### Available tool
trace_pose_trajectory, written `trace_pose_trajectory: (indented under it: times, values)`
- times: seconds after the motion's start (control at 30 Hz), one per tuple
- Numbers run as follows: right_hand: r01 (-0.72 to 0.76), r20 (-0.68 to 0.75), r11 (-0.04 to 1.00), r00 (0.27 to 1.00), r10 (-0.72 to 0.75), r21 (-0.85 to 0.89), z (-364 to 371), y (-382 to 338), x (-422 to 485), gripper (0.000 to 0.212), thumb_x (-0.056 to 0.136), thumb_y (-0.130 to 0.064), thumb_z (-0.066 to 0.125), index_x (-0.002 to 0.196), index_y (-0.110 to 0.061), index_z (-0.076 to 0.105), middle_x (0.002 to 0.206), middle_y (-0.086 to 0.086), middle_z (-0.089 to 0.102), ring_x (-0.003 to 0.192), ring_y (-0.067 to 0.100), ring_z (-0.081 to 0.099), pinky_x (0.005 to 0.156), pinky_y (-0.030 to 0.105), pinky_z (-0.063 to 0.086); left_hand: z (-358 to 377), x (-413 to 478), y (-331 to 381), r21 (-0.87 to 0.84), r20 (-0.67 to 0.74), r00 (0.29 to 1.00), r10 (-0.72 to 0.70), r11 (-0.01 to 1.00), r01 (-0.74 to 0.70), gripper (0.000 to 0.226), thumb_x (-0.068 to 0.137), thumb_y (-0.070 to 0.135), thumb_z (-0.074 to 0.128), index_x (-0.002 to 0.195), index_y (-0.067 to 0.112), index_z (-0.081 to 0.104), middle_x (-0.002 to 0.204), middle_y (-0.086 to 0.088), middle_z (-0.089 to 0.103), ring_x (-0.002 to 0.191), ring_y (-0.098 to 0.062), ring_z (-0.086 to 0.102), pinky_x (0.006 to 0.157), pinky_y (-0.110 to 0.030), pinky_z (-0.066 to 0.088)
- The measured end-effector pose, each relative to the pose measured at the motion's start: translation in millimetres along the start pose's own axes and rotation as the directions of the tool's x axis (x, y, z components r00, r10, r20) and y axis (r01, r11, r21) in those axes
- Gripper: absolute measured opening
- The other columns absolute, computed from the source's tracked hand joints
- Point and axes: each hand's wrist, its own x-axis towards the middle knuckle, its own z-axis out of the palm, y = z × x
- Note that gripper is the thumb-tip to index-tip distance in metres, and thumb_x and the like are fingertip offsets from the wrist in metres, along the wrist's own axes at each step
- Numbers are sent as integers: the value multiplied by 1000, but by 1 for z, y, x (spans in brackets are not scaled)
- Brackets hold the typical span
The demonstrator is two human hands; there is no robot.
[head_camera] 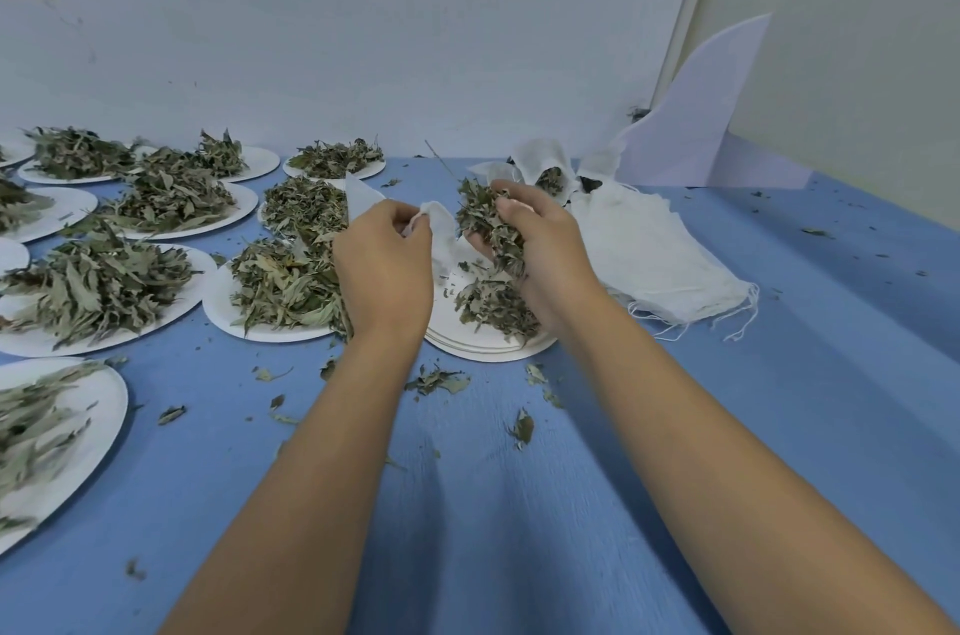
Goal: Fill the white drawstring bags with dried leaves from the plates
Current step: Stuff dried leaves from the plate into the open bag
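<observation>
Blue table (467, 504) ahead of me: above the stacked plates (488, 351), my left hand (387, 260) pinches a white bag (439, 218), while just beside it my right hand (545, 249) grips a clump of leaves (478, 213).

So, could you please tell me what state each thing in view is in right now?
left hand: fingers pinch the held bag.
held bag: lifted, limp.
right hand: grips a handful of leaves.
handful of leaves: raised above the near plate.
near plate: tops a stack, partly emptied.
bag pile: flat, unfilled.
rear bag: open, leaves inside.
left plates: heaped with leaves.
</observation>
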Motion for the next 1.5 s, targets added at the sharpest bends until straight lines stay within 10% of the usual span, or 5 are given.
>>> trace_pose_trajectory:
  times: [0.33, 0.5, 0.77, 1.3, 1.5]
  values:
    - [-298, 194, 943, 944, 268, 146, -27, -17, 3, 15, 92, -2, 50, 100, -1, 63, 92, 20, 70, 75, 28, 70, 60, 27, 58, 2, 7, -7, -4, -34, 992, -123, 992, 122, 17, 90, 16, 60, 98, 7, 71, 80, 2, 61, 70, -10, 54, 51, 0, 34]
    - [-447, 279, 894, 864, 419, 40, -47, -27, 4, 26, 89, -4, 54, 112, 5, 62, 111, 22, 68, 104, 37, 65, 87, 36, 56, 2, 10, -12, -7, -55, 974, -218, 976, 218, 15, 91, 18, 61, 98, 9, 71, 81, 1, 63, 67, -10, 52, 46, -8, 34]
    - [-441, 182, 895, 876, 446, -70, -43, -35, 1, 18, 90, 4, 52, 106, 8, 59, 94, 23, 70, 65, 30, 71, 43, 27, 54, 4, 7, -8, -71, -63, 979, -194, 979, 190, 15, 91, 20, 62, 98, 10, 71, 73, 9, 57, 63, 0, 50, 51, -1, 36]
    - [-337, 175, 939, 923, 343, -64, -19, -35, -3, 8, 88, 3, 58, 90, 7, 65, 91, 17, 70, 74, 29, 71, 61, 35, 61, 10, -9, 3, 54, -29, 1000, 0, 999, 2, 21, 93, 23, 60, 105, 10, 71, 101, -6, 61, 80, -13, 52, 68, -12, 30]
    - [-224, 29, 939, 970, 240, -261, -23, -37, -1, 28, 90, 5, 53, 117, 11, 50, 133, 32, 47, 93, 33, 66, 75, 42, 59, 2, 0, -4, 59, -55, 995, -82, 995, 85, 24, 93, 30, 58, 105, 13, 72, 106, -4, 67, 89, -14, 61, 73, -24, 44]
